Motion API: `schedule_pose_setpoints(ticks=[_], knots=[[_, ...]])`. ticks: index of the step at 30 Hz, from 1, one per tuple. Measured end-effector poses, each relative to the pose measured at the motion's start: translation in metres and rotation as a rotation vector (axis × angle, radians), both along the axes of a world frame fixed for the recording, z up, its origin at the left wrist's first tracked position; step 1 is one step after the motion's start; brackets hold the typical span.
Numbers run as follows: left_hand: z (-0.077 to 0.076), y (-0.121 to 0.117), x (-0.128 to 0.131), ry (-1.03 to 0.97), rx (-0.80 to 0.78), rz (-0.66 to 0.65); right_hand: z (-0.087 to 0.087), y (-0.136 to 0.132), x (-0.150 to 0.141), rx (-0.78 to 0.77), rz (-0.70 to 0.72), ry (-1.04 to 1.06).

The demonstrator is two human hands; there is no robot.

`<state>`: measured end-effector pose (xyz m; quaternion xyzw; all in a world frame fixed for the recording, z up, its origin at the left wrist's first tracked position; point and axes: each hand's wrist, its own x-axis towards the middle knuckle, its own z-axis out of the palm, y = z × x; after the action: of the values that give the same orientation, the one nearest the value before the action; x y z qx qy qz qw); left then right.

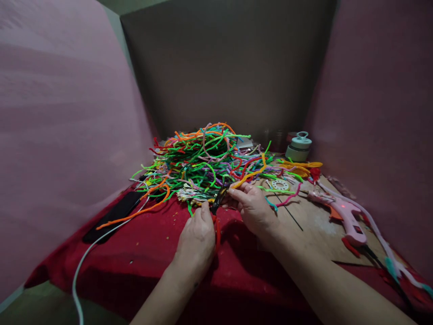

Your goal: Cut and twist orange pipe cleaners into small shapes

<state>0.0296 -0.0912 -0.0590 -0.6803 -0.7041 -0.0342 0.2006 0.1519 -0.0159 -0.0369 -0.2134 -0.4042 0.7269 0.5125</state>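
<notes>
My left hand [198, 234] is closed around red-handled scissors [217, 228], whose dark blades point up and away from me. Close by on the right, my right hand [252, 205] pinches a yellow-orange pipe cleaner [252, 174] between thumb and fingers. Its long end rises bent toward the back, and its near end is beside the blades; I cannot tell if they touch. Just beyond the hands lies a bundle of pale-tipped thin stems [192, 193]. A big tangled heap of coloured pipe cleaners [199, 155] fills the space behind.
A pink glue gun [341, 212] with its red light on lies on a board [314, 232] at right. Behind it stands a mint-green container [298, 148]. At left are a black phone [115, 216] and a white cable [91, 248]. Red cloth [145, 262] covers the table; walls enclose it.
</notes>
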Motion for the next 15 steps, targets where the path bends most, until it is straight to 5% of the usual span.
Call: schedule_pose_setpoints(ticks=[7, 15], knots=[[-0.001, -0.0008, 0.0029, -0.023, 0.019, 0.003, 0.0037, -0.0016, -0.0001, -0.014, -0.036, -0.023], [0.0011, 0.0008, -0.0018, -0.373, -0.037, 0.021, 0.0042, 0.0001, 0.0016, -0.074, -0.107, -0.006]])
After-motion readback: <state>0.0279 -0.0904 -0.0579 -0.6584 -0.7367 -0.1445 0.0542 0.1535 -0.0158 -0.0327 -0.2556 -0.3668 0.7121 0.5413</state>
